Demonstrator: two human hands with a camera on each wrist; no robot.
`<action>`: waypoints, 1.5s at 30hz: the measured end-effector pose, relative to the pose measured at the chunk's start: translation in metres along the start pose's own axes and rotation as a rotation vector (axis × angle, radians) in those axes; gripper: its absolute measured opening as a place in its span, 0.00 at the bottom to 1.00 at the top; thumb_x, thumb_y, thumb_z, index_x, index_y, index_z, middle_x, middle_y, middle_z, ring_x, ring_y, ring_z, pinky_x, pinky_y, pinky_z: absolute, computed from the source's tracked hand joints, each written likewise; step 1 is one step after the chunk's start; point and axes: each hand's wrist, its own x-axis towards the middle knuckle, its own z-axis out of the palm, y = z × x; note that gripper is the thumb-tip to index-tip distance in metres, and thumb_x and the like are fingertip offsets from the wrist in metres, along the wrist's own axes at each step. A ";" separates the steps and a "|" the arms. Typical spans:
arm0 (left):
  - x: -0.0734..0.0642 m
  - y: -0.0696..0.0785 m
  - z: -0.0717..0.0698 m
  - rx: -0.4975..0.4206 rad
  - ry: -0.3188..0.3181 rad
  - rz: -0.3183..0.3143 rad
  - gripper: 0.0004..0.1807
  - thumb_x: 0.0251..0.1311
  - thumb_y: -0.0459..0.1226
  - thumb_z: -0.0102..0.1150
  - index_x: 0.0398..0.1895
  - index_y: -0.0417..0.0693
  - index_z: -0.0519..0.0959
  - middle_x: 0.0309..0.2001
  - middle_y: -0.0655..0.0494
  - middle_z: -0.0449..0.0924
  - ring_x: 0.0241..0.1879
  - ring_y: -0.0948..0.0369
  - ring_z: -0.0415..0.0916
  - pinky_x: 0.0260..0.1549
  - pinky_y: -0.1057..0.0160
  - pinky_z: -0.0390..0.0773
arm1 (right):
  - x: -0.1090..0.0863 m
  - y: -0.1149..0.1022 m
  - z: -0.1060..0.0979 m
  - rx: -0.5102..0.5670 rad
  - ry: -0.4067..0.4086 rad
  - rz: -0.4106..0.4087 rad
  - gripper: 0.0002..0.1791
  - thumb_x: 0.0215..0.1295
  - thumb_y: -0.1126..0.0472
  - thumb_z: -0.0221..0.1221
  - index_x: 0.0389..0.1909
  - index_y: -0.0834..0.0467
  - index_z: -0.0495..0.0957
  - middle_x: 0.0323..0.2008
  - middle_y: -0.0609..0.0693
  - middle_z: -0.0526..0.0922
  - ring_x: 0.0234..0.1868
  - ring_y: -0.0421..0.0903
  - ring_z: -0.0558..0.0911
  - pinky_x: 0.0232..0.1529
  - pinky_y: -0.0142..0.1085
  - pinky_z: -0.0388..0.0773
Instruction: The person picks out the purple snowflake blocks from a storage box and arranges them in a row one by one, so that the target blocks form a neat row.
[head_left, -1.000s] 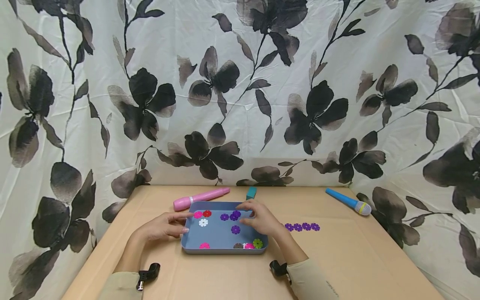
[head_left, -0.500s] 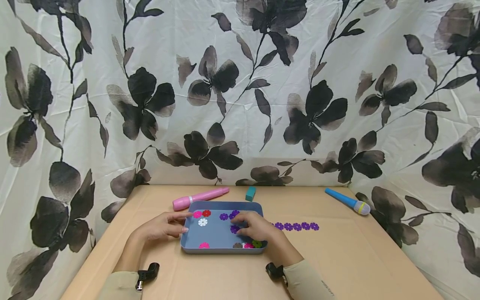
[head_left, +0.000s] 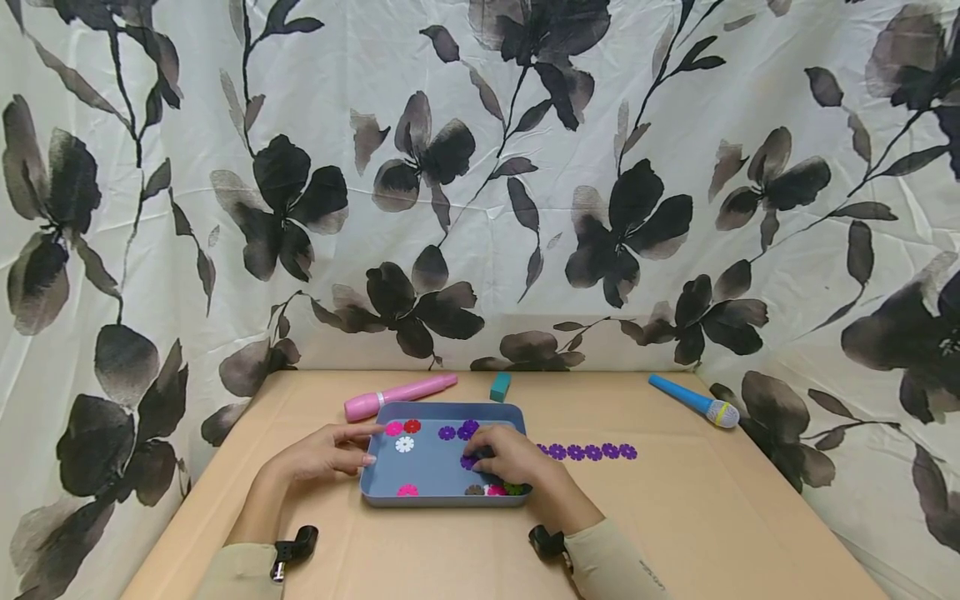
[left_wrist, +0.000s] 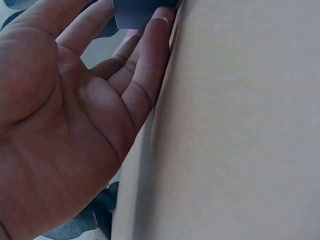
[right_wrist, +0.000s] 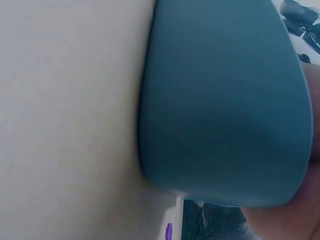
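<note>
A blue-grey tray (head_left: pixel 442 502) holds small flower-shaped pieces in several colours. My left hand (head_left: pixel 322 454) rests at the tray's left rim, its fingers fairly straight; in the left wrist view the fingertips touch the tray's outer wall (left_wrist: pixel 132 17). My right hand (head_left: pixel 513 458) reaches over the right rim, thumb and forefinger closed in on a purple flower piece (head_left: pixel 467 462) lying in the tray. Two more purple flowers (head_left: pixel 447 433) lie just above it. The right wrist view is mostly filled by the tray's wall (right_wrist: pixel 225 100), which hides the fingertips.
A row of several purple flower pieces (head_left: pixel 593 452) lies right of the tray, partly behind my right hand. Behind stand a pink marker-like stick (head_left: pixel 401 397) and a teal block (head_left: pixel 500 387). A blue toy microphone (head_left: pixel 693 401) lies at the back right. A floral curtain (head_left: pixel 480 208) hangs behind.
My right hand has moved left and down from the tray's right rim onto the lower purple flower, and its fingers have drawn together. More of the purple row shows. The left hand stays put.
</note>
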 end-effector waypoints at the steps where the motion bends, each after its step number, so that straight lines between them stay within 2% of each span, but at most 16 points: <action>1: 0.000 0.000 0.000 0.001 0.000 0.001 0.39 0.65 0.39 0.71 0.77 0.39 0.66 0.58 0.35 0.73 0.37 0.56 0.77 0.39 0.64 0.82 | 0.000 0.000 0.000 -0.003 0.004 -0.002 0.09 0.69 0.61 0.68 0.48 0.48 0.89 0.47 0.40 0.86 0.52 0.39 0.81 0.60 0.41 0.79; 9: 0.002 -0.003 0.001 0.011 -0.008 0.010 0.39 0.65 0.39 0.71 0.76 0.38 0.67 0.58 0.35 0.75 0.39 0.58 0.79 0.41 0.64 0.83 | -0.002 -0.001 0.002 -0.014 0.013 0.011 0.09 0.70 0.63 0.67 0.46 0.49 0.89 0.45 0.40 0.87 0.51 0.39 0.82 0.58 0.39 0.81; 17: 0.002 -0.005 0.002 -0.003 -0.013 0.028 0.39 0.65 0.38 0.70 0.76 0.37 0.66 0.58 0.35 0.75 0.40 0.57 0.79 0.42 0.63 0.84 | -0.004 -0.005 0.002 -0.017 0.005 0.045 0.10 0.70 0.63 0.66 0.48 0.49 0.88 0.48 0.40 0.87 0.58 0.43 0.82 0.64 0.45 0.79; 23: 0.001 -0.003 0.002 0.014 -0.020 0.048 0.38 0.66 0.37 0.69 0.76 0.35 0.65 0.57 0.34 0.76 0.39 0.56 0.78 0.41 0.63 0.83 | -0.004 -0.005 0.004 -0.001 -0.007 0.040 0.11 0.70 0.61 0.67 0.51 0.48 0.86 0.49 0.39 0.86 0.54 0.39 0.81 0.62 0.41 0.80; 30: 0.000 -0.001 0.001 -0.016 -0.005 0.003 0.39 0.66 0.38 0.70 0.77 0.39 0.66 0.56 0.34 0.73 0.36 0.57 0.77 0.39 0.63 0.83 | -0.003 -0.007 0.003 -0.003 -0.011 0.041 0.11 0.71 0.61 0.66 0.50 0.48 0.86 0.48 0.40 0.86 0.54 0.39 0.82 0.62 0.41 0.80; 37: -0.001 0.000 0.001 -0.011 0.000 0.000 0.38 0.66 0.38 0.70 0.77 0.40 0.67 0.62 0.32 0.71 0.39 0.55 0.77 0.41 0.62 0.83 | -0.001 -0.006 0.003 0.028 -0.035 0.043 0.11 0.68 0.59 0.69 0.50 0.47 0.86 0.46 0.38 0.85 0.48 0.36 0.80 0.57 0.35 0.81; 41: -0.002 0.001 0.001 -0.019 -0.001 0.002 0.38 0.66 0.38 0.70 0.77 0.40 0.67 0.62 0.32 0.71 0.39 0.55 0.77 0.41 0.62 0.83 | -0.001 -0.006 0.003 0.034 -0.049 0.028 0.12 0.66 0.59 0.71 0.49 0.47 0.87 0.46 0.39 0.85 0.45 0.35 0.78 0.53 0.32 0.80; 45: -0.002 0.002 0.002 -0.028 -0.005 0.005 0.38 0.66 0.37 0.70 0.77 0.39 0.67 0.60 0.32 0.72 0.37 0.56 0.77 0.39 0.63 0.83 | -0.002 -0.007 0.002 0.027 -0.051 0.026 0.11 0.67 0.60 0.70 0.49 0.48 0.87 0.47 0.39 0.85 0.45 0.36 0.79 0.53 0.32 0.80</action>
